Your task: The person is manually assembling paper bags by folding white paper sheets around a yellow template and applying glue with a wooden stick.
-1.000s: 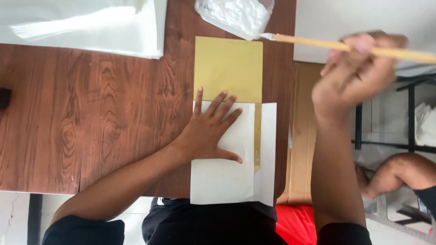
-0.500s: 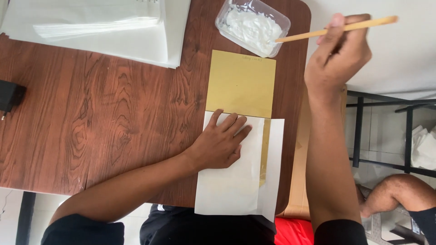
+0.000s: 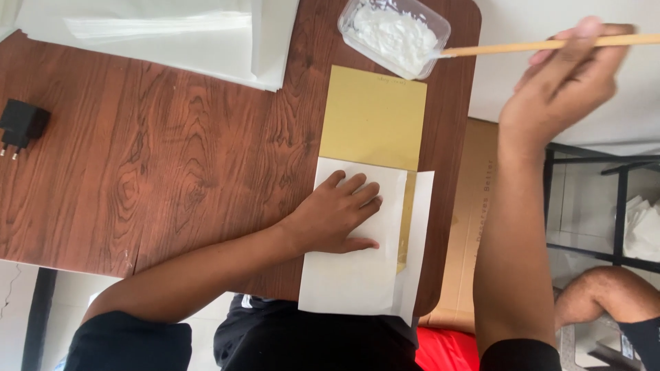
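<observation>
The left hand (image 3: 337, 216) presses flat, fingers spread, on the folded white paper (image 3: 357, 275) at the table's six o'clock edge. At two o'clock, the right hand (image 3: 567, 82) pinches a wooden stick (image 3: 509, 47), its tip in the plastic tub (image 3: 393, 36) of white paste beyond the gold sheet (image 3: 371, 117).

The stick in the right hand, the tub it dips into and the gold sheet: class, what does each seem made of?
Stick: probably wood or bamboo, pale tan and matt. Tub: clear plastic by its see-through walls, holding a white paste. Gold sheet: likely card or paper with a dull metallic finish, lying flat. The right hand grips the stick.
</observation>
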